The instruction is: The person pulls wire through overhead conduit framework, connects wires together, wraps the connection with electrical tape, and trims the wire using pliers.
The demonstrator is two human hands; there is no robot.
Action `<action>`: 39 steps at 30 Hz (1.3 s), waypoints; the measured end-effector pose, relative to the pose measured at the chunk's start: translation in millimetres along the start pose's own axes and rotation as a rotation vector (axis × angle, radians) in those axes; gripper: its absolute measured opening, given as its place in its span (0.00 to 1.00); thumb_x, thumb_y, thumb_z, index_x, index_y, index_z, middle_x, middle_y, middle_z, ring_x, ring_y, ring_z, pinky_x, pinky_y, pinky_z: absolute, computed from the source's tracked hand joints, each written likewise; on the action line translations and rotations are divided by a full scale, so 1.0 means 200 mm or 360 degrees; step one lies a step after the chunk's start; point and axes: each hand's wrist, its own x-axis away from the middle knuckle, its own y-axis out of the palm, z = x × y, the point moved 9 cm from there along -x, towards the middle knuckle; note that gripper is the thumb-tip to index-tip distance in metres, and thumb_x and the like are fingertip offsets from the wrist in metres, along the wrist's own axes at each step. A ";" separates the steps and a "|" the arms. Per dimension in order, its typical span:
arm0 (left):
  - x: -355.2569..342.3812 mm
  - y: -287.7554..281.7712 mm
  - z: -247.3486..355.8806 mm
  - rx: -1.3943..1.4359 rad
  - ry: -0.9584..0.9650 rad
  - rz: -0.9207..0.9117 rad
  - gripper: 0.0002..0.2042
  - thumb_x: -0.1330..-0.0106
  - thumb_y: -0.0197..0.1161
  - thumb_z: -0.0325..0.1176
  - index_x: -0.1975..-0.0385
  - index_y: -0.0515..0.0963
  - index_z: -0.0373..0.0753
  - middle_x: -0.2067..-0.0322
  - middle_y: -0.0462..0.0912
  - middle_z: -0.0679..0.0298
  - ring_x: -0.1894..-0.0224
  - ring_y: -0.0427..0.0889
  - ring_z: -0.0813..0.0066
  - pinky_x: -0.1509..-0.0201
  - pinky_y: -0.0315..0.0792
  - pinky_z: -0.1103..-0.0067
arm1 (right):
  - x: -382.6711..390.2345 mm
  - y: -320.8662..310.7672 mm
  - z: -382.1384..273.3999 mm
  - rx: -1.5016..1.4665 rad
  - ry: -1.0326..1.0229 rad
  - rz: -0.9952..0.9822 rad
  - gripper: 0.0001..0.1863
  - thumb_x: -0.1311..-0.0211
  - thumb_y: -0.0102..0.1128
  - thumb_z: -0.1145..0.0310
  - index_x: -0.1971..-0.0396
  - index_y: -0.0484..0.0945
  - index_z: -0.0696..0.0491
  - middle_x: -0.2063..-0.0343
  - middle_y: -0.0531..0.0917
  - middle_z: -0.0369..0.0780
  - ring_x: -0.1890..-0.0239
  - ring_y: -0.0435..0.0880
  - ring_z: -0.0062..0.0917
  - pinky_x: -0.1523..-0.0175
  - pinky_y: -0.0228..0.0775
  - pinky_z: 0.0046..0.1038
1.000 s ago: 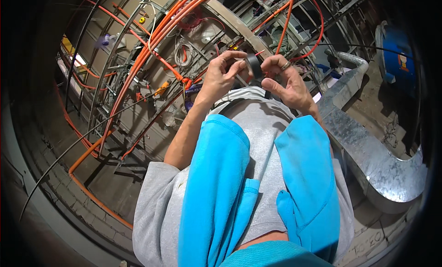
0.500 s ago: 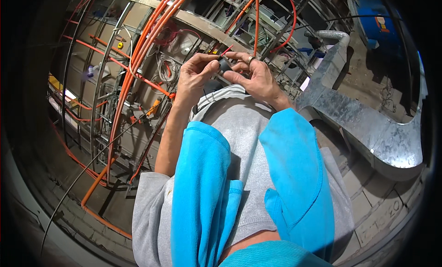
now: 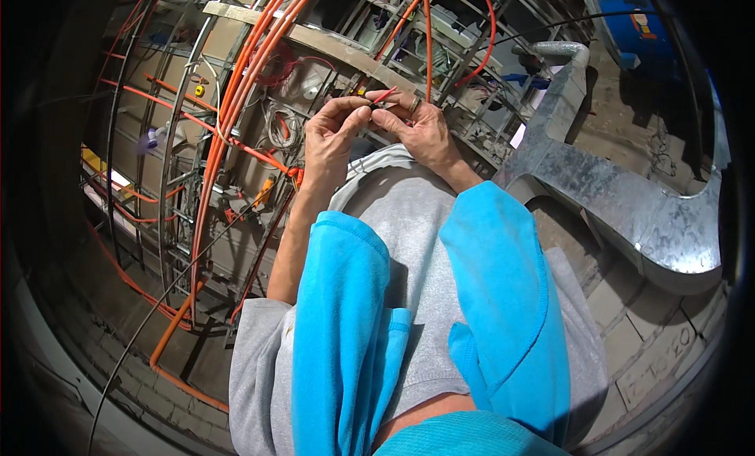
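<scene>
Both hands meet in front of my grey-shirted belly, thumbs nearly touching. My left hand is closed in a pinch at the base of a thin red wire, whose end sticks up and to the right past the fingertips. Against that spot presses my right hand, its thumb and fingers closed, a ring on one finger. A small dark bit shows between the thumbs. Whatever else the right fingers grip is hidden behind them.
Orange conduits run down on the left beside a metal ladder-like frame. A coil of pale cable hangs past my left hand. To the right stands a bent galvanized duct, with a blue barrel farther back. A thin black cable crosses the lower left.
My hands have drawn closer together, and the right thumb has come in toward the left. The dark grey roll seen between them earlier is now hidden. The red wire tilts further right.
</scene>
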 end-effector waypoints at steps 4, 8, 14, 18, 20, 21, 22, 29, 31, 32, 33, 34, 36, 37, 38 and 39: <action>0.00 0.01 0.00 0.0005 -0.0046 -0.0095 0.09 0.30 0.65 0.28 0.55 0.81 0.31 0.58 0.87 0.60 0.59 0.83 0.79 0.51 0.77 0.80 | -0.02 0.01 -0.01 -0.0119 -0.0038 -0.0074 0.14 0.33 0.66 0.65 0.49 0.85 0.50 0.60 0.89 0.36 0.57 0.87 0.21 0.50 0.80 0.24; 0.01 0.02 0.03 0.0043 -0.0040 -0.0148 0.09 0.29 0.65 0.29 0.55 0.80 0.31 0.52 0.86 0.57 0.54 0.83 0.78 0.47 0.77 0.79 | -0.03 0.02 0.02 -0.0164 -0.0021 -0.0081 0.13 0.32 0.65 0.66 0.51 0.86 0.51 0.59 0.89 0.36 0.57 0.87 0.20 0.49 0.80 0.24; 0.02 -0.01 0.02 -0.0029 -0.0017 -0.0244 0.10 0.28 0.63 0.29 0.52 0.78 0.31 0.47 0.84 0.55 0.51 0.82 0.77 0.43 0.77 0.78 | -0.03 0.03 -0.01 -0.0108 -0.0024 -0.0147 0.12 0.32 0.65 0.65 0.52 0.86 0.52 0.59 0.89 0.37 0.57 0.87 0.21 0.49 0.81 0.24; 0.03 -0.01 0.03 -0.0052 -0.0033 -0.0251 0.13 0.27 0.61 0.28 0.47 0.74 0.32 0.51 0.85 0.58 0.53 0.83 0.79 0.50 0.77 0.81 | -0.04 0.04 0.01 -0.0132 0.0005 -0.0180 0.13 0.31 0.64 0.66 0.51 0.85 0.54 0.59 0.89 0.39 0.57 0.88 0.21 0.49 0.81 0.23; 0.04 -0.04 0.02 -0.0104 -0.0037 -0.0239 0.14 0.28 0.63 0.29 0.46 0.74 0.33 0.55 0.85 0.61 0.58 0.81 0.83 0.56 0.73 0.84 | -0.04 0.04 0.02 -0.0205 0.0032 -0.0186 0.13 0.31 0.64 0.67 0.51 0.85 0.55 0.59 0.89 0.39 0.57 0.88 0.21 0.49 0.81 0.23; 0.04 -0.05 0.02 -0.0153 -0.0034 -0.0218 0.14 0.28 0.64 0.30 0.46 0.73 0.35 0.59 0.85 0.64 0.64 0.79 0.86 0.63 0.70 0.87 | -0.04 0.05 0.02 -0.0229 -0.0015 -0.0200 0.13 0.30 0.63 0.68 0.51 0.85 0.55 0.60 0.89 0.39 0.57 0.88 0.21 0.49 0.81 0.23; 0.04 -0.04 0.02 -0.0155 -0.0035 -0.0220 0.14 0.28 0.64 0.30 0.46 0.73 0.35 0.59 0.85 0.64 0.64 0.79 0.86 0.63 0.70 0.87 | -0.04 0.05 0.02 -0.0253 -0.0062 -0.0213 0.13 0.30 0.63 0.68 0.50 0.84 0.56 0.60 0.88 0.39 0.57 0.88 0.21 0.49 0.81 0.23; 0.05 -0.06 0.00 -0.0145 -0.0047 -0.0194 0.13 0.28 0.64 0.29 0.47 0.73 0.35 0.62 0.86 0.64 0.67 0.76 0.86 0.66 0.67 0.88 | -0.02 0.06 0.01 -0.0303 -0.0081 -0.0225 0.13 0.30 0.63 0.69 0.50 0.84 0.55 0.60 0.88 0.38 0.57 0.88 0.21 0.48 0.80 0.23; 0.04 -0.06 0.00 -0.0169 -0.0062 -0.0205 0.13 0.28 0.64 0.28 0.47 0.73 0.36 0.62 0.86 0.63 0.68 0.76 0.86 0.67 0.67 0.88 | -0.02 0.05 0.02 -0.0184 -0.0086 -0.0257 0.14 0.31 0.64 0.68 0.49 0.83 0.55 0.60 0.88 0.38 0.57 0.87 0.20 0.47 0.80 0.24; 0.04 -0.06 0.00 -0.0193 -0.0067 -0.0218 0.13 0.28 0.64 0.28 0.48 0.73 0.36 0.63 0.86 0.62 0.68 0.76 0.86 0.67 0.67 0.88 | -0.02 0.03 0.02 -0.0183 -0.0088 -0.0250 0.14 0.31 0.64 0.68 0.49 0.83 0.55 0.60 0.88 0.38 0.57 0.87 0.20 0.47 0.80 0.24; 0.05 -0.06 0.00 -0.0221 -0.0071 -0.0223 0.12 0.28 0.64 0.27 0.49 0.72 0.36 0.63 0.86 0.62 0.68 0.76 0.85 0.67 0.67 0.88 | -0.02 0.05 0.03 -0.0156 -0.0038 -0.0325 0.14 0.30 0.63 0.70 0.48 0.83 0.55 0.59 0.88 0.36 0.56 0.86 0.19 0.47 0.79 0.23; 0.05 -0.08 -0.01 -0.0224 -0.0072 -0.0224 0.12 0.28 0.64 0.27 0.49 0.72 0.36 0.63 0.86 0.62 0.68 0.76 0.85 0.67 0.67 0.88 | -0.02 0.06 0.04 -0.0128 0.0010 -0.0400 0.14 0.30 0.61 0.72 0.46 0.82 0.54 0.58 0.87 0.35 0.56 0.84 0.17 0.47 0.78 0.21; 0.06 -0.07 -0.02 -0.0162 -0.0071 -0.0347 0.09 0.28 0.61 0.25 0.52 0.71 0.36 0.61 0.86 0.59 0.61 0.82 0.83 0.63 0.70 0.86 | -0.04 0.05 0.02 -0.0201 0.0002 -0.0534 0.15 0.31 0.61 0.73 0.46 0.82 0.54 0.56 0.87 0.37 0.54 0.85 0.18 0.46 0.78 0.23; 0.07 -0.07 -0.02 -0.0165 -0.0070 -0.0348 0.09 0.28 0.61 0.25 0.52 0.71 0.36 0.61 0.86 0.59 0.61 0.82 0.83 0.63 0.70 0.86 | -0.05 0.06 0.00 -0.0271 -0.0005 -0.0669 0.16 0.33 0.62 0.74 0.46 0.83 0.53 0.53 0.87 0.39 0.52 0.85 0.19 0.45 0.79 0.25; 0.08 -0.06 -0.03 -0.0217 -0.0084 -0.0350 0.08 0.28 0.61 0.23 0.54 0.70 0.36 0.62 0.86 0.60 0.61 0.82 0.83 0.63 0.70 0.86 | -0.08 0.03 -0.01 -0.0273 -0.0009 -0.0669 0.16 0.33 0.62 0.74 0.46 0.83 0.53 0.53 0.87 0.39 0.52 0.85 0.19 0.45 0.79 0.25; 0.09 -0.05 -0.04 -0.0264 -0.0100 -0.0362 0.08 0.28 0.60 0.22 0.56 0.69 0.37 0.63 0.85 0.61 0.61 0.82 0.83 0.63 0.70 0.86 | -0.09 0.03 -0.02 -0.0249 0.0000 -0.0843 0.19 0.35 0.59 0.78 0.45 0.82 0.52 0.51 0.86 0.37 0.50 0.84 0.19 0.43 0.77 0.25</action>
